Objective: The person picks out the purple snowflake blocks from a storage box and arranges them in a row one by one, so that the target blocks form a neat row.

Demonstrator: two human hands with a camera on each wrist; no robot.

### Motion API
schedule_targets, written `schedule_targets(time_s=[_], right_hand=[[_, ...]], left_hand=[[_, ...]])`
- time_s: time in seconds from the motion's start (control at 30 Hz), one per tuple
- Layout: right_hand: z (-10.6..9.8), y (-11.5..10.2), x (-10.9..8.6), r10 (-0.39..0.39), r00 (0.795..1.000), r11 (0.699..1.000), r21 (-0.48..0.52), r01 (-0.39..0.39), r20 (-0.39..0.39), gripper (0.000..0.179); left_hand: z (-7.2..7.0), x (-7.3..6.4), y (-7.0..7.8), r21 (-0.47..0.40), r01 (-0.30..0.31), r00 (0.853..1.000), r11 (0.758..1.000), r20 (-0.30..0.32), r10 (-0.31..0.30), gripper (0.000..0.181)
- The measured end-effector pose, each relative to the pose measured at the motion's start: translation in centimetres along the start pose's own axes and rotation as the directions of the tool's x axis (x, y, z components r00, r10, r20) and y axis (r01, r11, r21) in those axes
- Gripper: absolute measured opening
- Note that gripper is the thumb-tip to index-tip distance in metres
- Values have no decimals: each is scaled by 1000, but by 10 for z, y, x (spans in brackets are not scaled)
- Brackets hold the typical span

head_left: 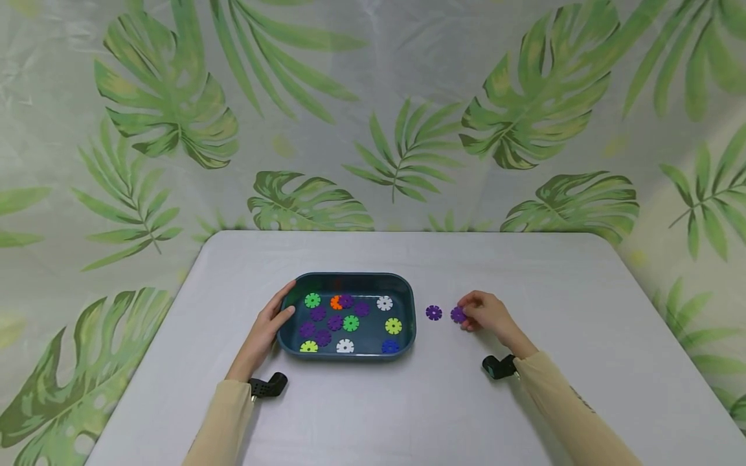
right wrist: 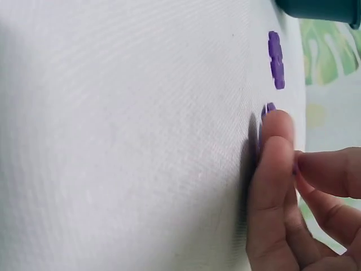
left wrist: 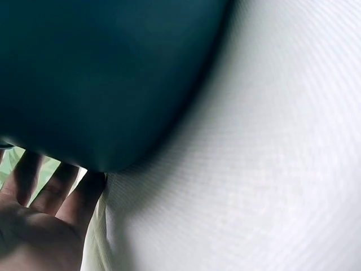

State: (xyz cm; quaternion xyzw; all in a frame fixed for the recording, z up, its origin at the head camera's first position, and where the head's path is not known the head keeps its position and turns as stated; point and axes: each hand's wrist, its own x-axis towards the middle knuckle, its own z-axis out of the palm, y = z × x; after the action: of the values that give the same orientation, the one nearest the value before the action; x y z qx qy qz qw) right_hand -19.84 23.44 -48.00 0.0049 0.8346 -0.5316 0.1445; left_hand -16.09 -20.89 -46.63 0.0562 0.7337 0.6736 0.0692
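A dark teal tray (head_left: 317,282) holds several notched plastic snowflake discs, among them an orange disc (head_left: 335,302) and a blue disc (head_left: 390,347). At its left end my left hand (head_left: 262,330) grips the rim, thumb over the edge. The left wrist view shows fingers (left wrist: 52,189) against the tray's outer wall (left wrist: 107,84). Right of the tray, a purple disc (head_left: 434,313) lies flat on the table. Just beyond it, my right hand (head_left: 489,316) pinches another purple disc (head_left: 457,315) close to the tabletop; fingers hide most of that disc in the right wrist view.
A white cloth covers the table (head_left: 373,414). Behind it hangs a leaf-patterned curtain (head_left: 326,129). Inside the tray are also green discs (head_left: 351,323), white discs (head_left: 384,303), yellow discs (head_left: 394,325) and several purple discs (head_left: 323,337).
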Motion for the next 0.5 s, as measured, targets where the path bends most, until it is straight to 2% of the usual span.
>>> schedule_targets(time_s=[0.13,0.2,0.27,0.33,0.5], right_hand=[[1,-2,1,-16,1000,995,-98,14,-23,19],[1,-6,2,-33,999,995,-100,29,-43,20],[3,-14,2,-56,997,997,-63,53,-49,21],[6,-25,2,-86,996,996,15,86,-35,24],[27,-61,3,-153,986,974,178,138,72,31]], left_hand=[[0,0,0,4,3,1000,1000,-3,-3,56],[0,0,-1,4,3,1000,1000,-3,-3,56],[0,0,-1,3,1,1000,1000,-2,-1,55],[0,0,-1,2,-3,1000,1000,1,3,55],[0,0,-2,-7,-12,1000,1000,8,12,55]])
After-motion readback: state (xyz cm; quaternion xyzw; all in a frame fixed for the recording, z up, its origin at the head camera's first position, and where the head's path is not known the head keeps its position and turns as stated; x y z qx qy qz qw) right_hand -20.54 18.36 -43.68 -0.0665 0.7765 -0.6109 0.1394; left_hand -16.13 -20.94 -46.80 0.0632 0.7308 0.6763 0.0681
